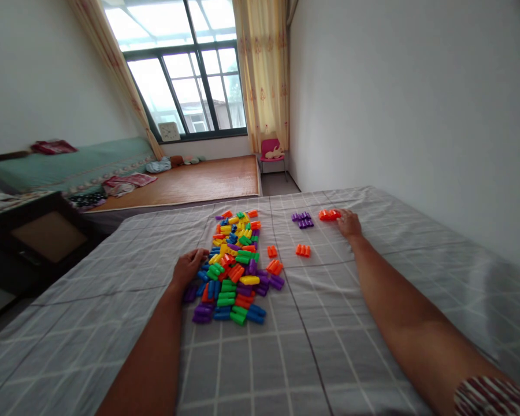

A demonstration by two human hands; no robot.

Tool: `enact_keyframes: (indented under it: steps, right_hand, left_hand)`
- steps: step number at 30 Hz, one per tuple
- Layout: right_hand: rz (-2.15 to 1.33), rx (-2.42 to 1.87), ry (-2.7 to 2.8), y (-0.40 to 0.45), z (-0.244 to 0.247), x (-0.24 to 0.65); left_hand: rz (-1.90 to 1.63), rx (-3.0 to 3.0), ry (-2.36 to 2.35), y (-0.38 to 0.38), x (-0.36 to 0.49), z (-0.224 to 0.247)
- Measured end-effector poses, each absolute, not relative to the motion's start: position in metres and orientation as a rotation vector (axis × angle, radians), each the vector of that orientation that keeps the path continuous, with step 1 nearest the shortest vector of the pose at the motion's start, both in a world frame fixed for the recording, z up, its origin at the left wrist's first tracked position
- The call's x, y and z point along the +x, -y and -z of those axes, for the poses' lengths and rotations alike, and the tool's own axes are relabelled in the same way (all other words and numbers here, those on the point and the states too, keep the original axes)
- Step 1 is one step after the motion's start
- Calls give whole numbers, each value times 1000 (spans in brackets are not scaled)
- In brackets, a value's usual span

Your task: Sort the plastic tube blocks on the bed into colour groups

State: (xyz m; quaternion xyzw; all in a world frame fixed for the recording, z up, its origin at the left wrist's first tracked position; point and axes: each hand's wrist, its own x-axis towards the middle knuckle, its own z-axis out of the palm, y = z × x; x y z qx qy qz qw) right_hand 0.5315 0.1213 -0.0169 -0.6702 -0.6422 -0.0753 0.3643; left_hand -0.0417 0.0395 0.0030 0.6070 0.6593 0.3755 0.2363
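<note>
A pile of plastic toy building pieces (238,255) in orange, green, yellow, blue and purple lies on the grey checked bedspread. At the pile's left edge rests my left hand (189,268), its fingers stretched toward the blue and yellow pieces and apparently holding nothing. My right hand (350,224) reaches farther out, its fingers closed at the right end of some orange pieces (328,215) set side by side. Just left of these lie purple pieces (302,219) in a cluster. Nearer to me are an orange piece (303,251) and another orange piece (272,251), both apart from my hands.
A white wall (398,104) runs along the right side. Beyond the bedspread stand a second bed with a brown mat (208,179) and a pink chair (270,148) under the window. At the left is a dark cabinet (47,242).
</note>
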Motion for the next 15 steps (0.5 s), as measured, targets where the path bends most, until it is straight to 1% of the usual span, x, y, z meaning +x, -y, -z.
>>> enact_keyframes:
  steps: [2, 4, 6, 9, 12, 15]
  right_hand:
    - [233, -1703, 1612, -119, 7, 522]
    - [159, -1647, 1635, -117, -8, 503]
    - [-82, -1536, 1805, -111, -23, 478]
    - [-470, -1363, 2214, -98, -43, 441]
    - [-565, -1458, 2518, -83, -53, 423]
    - [-546, -1606, 2585, -74, -53, 422]
  left_hand:
    - [-1026, 1660, -1826, -39, -41, -3]
    - [-1014, 1672, -1838, -39, -40, -3]
    - [-1003, 1688, -1847, -39, -39, -3]
    - [-995, 1700, -1856, -38, -39, -3]
    - [-996, 1702, -1847, -38, -39, -2]
    - [-1002, 1693, -1840, -39, -39, -1]
